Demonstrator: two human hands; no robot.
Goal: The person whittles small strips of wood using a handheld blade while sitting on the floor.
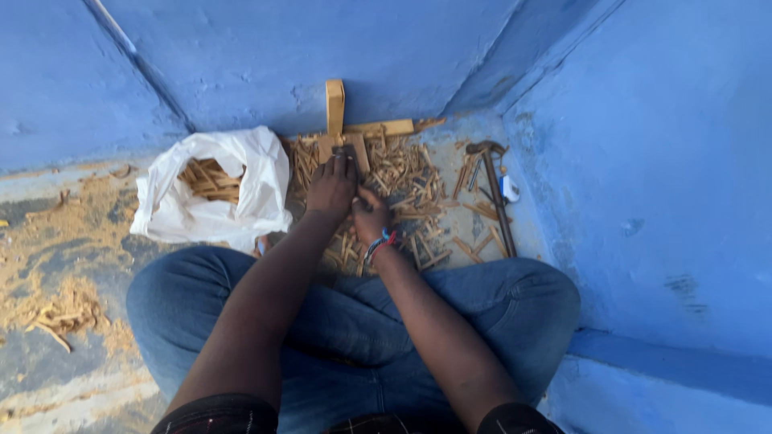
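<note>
Head view looks down on a person sitting cross-legged in jeans (338, 321) on a blue floor, in a corner of blue walls (659, 161). The left hand (332, 186) lies palm down, fingers together and stretched forward, pressing on a small dark block (346, 150) that sits on a wooden jig (338, 120) against the wall. The right hand (371, 219), with a beaded band at the wrist, is curled just beside the left; it seems to pinch something small, but what it holds cannot be made out.

Around the hands lies a thick heap of short wood splints (406, 181), spread from the jig toward the knees. A white bag (241, 189) to the left stands open with more splints inside, perhaps half full. A hammer (492, 185) lies to the right of the heap, untouched, with a small white and blue item (510, 188) near it. Sawdust and a few stray chips (64, 317) lie farther left.

Judging by the heap and the bag, a good deal of wood is already split, some of it bagged; most of the splints are loose on the floor, not yet gathered.
</note>
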